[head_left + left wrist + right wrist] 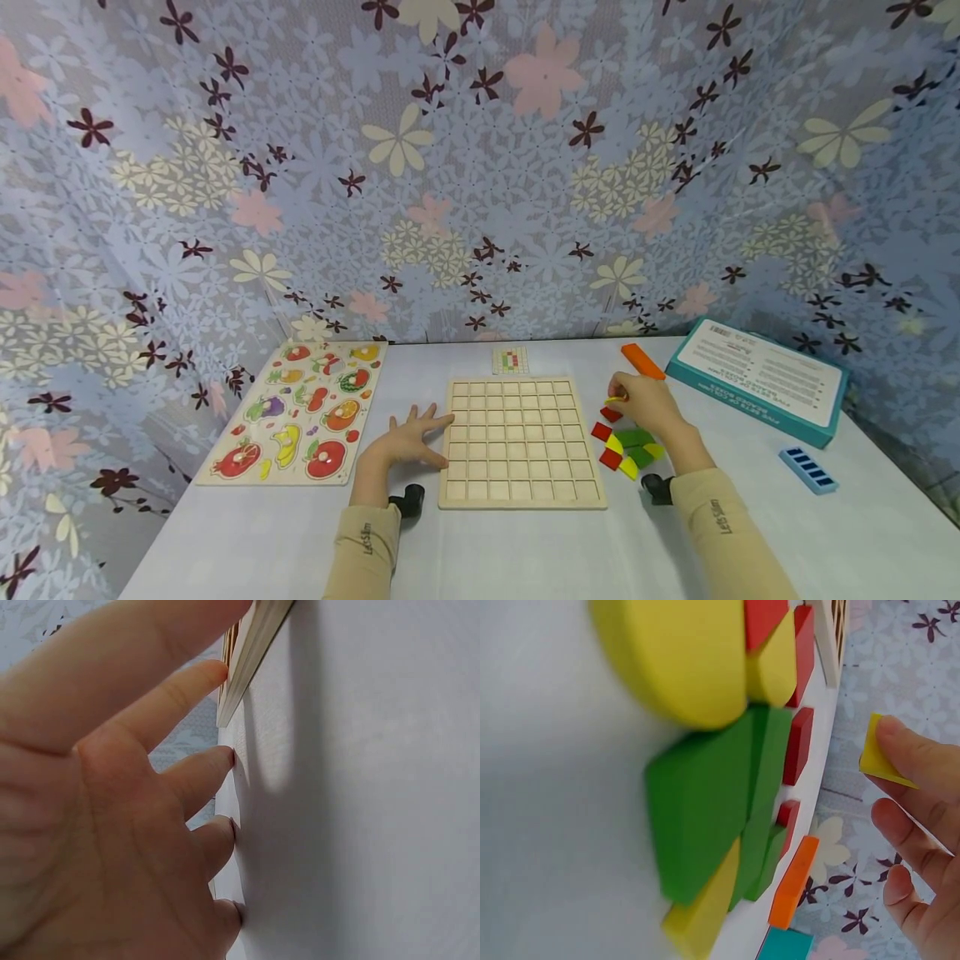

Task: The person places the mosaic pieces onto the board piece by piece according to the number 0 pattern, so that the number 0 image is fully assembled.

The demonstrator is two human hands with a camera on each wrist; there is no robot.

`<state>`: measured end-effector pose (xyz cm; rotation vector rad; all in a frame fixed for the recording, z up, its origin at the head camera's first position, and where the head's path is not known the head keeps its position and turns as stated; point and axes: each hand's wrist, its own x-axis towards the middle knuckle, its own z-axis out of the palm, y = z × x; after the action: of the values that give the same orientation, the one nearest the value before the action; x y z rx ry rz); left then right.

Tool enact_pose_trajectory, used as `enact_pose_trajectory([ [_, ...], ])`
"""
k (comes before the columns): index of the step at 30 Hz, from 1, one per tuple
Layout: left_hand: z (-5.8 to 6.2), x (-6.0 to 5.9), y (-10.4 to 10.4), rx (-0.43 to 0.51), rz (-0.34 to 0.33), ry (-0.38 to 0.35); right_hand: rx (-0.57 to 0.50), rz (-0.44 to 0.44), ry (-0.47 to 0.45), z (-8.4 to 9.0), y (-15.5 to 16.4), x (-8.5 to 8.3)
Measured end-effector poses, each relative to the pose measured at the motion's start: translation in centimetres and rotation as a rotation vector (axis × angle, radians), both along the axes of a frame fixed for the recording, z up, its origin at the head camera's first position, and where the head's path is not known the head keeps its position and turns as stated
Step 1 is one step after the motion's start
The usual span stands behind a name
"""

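My right hand (651, 408) pinches a small yellow block (881, 759) between thumb and finger, raised above a group of blocks. In that group lie green blocks (712, 802), red blocks (610, 458) and yellow blocks (682, 660), to the right of a wooden grid board (521, 504). Spread wide, my left hand (405, 442) rests at the board's left edge, with thumb and index fingertip touching its rim. In the left wrist view the other fingertips meet the white tabletop. The board's square cells hold no blocks.
At left lies a fruit puzzle board (296, 417). A small pattern card (511, 360) sits behind the grid board. An orange block (642, 361), a teal box (757, 379) and a blue slotted piece (807, 470) are on the right. A flowered curtain (480, 167) hangs behind the table.
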<state>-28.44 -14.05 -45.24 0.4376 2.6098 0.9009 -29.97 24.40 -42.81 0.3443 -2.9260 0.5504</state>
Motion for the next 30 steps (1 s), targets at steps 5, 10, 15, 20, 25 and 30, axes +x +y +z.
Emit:
enact_pose_trajectory([
  [5,0.0,0.0,-0.2,0.000,0.002,0.003,-0.042,0.000,-0.029,0.1,-1.1,-0.2],
  [10,-0.1,-0.1,0.0,0.000,0.004,-0.005,-0.074,-0.007,-0.060,0.0,-2.1,-0.4],
  [15,-0.1,0.0,0.1,0.004,0.008,-0.006,-0.089,0.005,-0.062,-0.3,-2.9,-0.6],
  [20,0.0,0.0,0.1,0.007,0.007,-0.004,-0.125,0.036,-0.055,-0.3,-3.9,-0.8],
  [25,0.0,0.0,0.1,0.012,0.004,-0.006,-0.156,0.075,-0.042,-0.1,-5.0,-0.7],
  [30,-0.1,0.1,0.2,0.021,0.005,-0.007,-0.165,0.070,-0.060,0.0,-6.1,-0.9],
])
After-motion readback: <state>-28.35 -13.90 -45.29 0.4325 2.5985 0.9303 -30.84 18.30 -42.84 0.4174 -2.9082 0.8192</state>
